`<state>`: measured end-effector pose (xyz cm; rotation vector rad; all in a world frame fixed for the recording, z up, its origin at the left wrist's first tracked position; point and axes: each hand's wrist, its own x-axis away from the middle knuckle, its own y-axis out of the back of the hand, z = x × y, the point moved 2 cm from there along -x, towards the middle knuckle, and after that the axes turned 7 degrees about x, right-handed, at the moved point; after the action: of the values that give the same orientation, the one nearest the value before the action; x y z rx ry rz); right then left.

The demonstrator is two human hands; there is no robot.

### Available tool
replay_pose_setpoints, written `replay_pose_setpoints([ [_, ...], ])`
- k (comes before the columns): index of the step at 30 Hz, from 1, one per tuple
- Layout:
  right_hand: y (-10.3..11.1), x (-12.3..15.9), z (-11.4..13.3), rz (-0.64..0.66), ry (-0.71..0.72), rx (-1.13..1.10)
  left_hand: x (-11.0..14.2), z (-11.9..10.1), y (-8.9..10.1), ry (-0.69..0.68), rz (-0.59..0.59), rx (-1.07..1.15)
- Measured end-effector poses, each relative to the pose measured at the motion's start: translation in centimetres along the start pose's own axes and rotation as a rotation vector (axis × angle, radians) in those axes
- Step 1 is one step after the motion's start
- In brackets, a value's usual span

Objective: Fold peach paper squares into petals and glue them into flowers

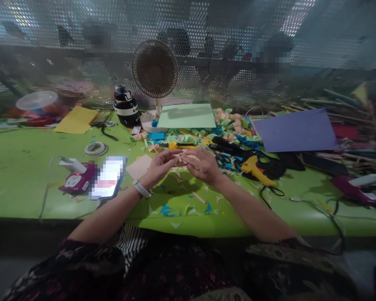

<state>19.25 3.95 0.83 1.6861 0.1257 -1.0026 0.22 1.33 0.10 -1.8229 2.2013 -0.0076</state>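
Note:
Between my two hands is a small pink paper piece, pinched at the fingertips; its exact shape is partly hidden by the fingers. My left hand, with a white watch band on the wrist, grips it from the left. From the right, my right hand pinches the same paper. A flat pink sheet lies beside my left hand. Under the hands, blue paper scraps and a pale narrow strip are scattered on the green table.
Paper flowers, a green sheet and a fan stand behind the hands. A yellow glue gun and black scissors lie right. Left are a phone, a tape roll and a black bottle.

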Motion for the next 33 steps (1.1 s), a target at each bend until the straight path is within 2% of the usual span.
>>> replay_pose_setpoints([
  [6,-0.4,0.2,0.3,0.064,0.015,0.039,0.1,0.3,-0.3,0.049,-0.028,0.061],
  [10,-0.1,0.2,-0.1,0.043,-0.036,-0.124,-0.2,0.6,-0.1,0.055,-0.025,0.14],
  [13,0.2,0.1,-0.5,0.006,-0.146,-0.354,-0.3,0.6,0.0,0.032,0.007,0.145],
  [16,0.2,-0.2,-0.7,-0.052,-0.346,-0.488,-0.3,0.5,-0.1,-0.011,0.042,0.115],
  [19,0.1,-0.6,-0.5,0.011,-0.488,-0.53,-0.2,0.3,-0.5,-0.061,0.074,0.08],
  [22,0.1,-1.0,0.1,0.107,-0.458,-0.507,-0.1,0.1,-0.7,-0.095,0.089,0.047],
  [27,0.5,-1.1,0.4,0.079,-0.388,-0.447,-0.1,-0.3,-0.8,-0.122,0.073,0.011],
  [33,0.4,-1.0,0.4,0.093,-0.372,-0.537,-0.2,0.1,-0.4,-0.083,0.078,0.09],
])
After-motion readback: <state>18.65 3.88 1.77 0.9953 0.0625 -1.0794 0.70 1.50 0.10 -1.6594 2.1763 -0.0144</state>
